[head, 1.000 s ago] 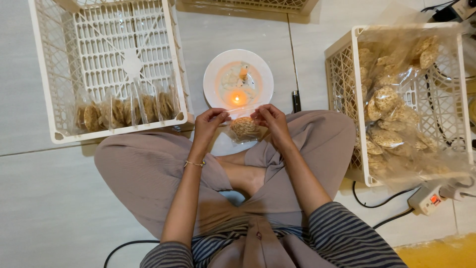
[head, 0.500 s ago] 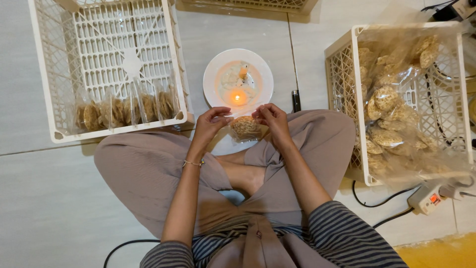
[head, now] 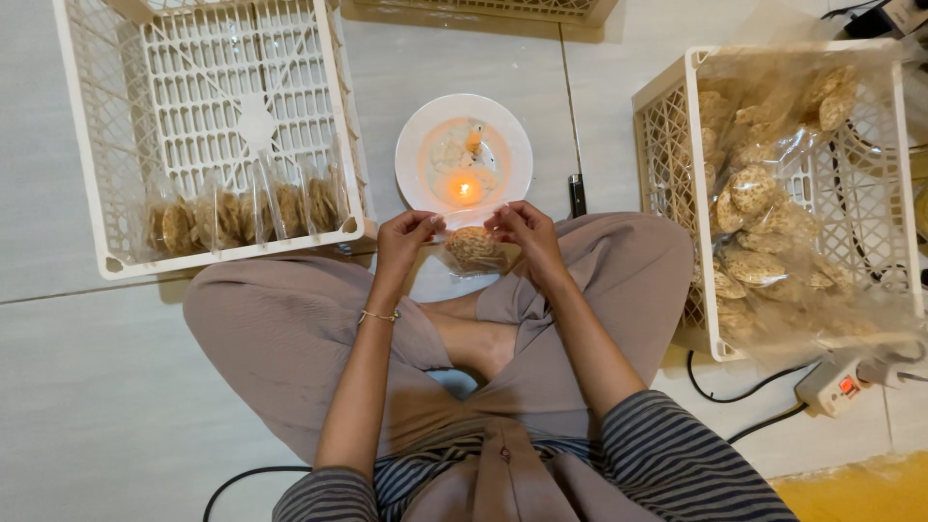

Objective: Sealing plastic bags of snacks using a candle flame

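I sit cross-legged on the floor. Both hands hold a small clear bag of round brown crackers [head: 474,247] just in front of a white plate [head: 503,126]. My left hand [head: 406,237] pinches the bag's top left corner and my right hand [head: 522,230] pinches its top right corner. On the plate a lit candle stub [head: 463,188] burns in a pool of wax, its flame close to the bag's upper edge.
A white plastic crate [head: 87,155] at the left holds a row of packed cracker bags [head: 242,213]. A second crate [head: 677,193] at the right is full of loose bagged crackers [head: 764,213]. A dark lighter [head: 577,193] lies beside the plate. A power strip [head: 836,382] and cables lie at the lower right.
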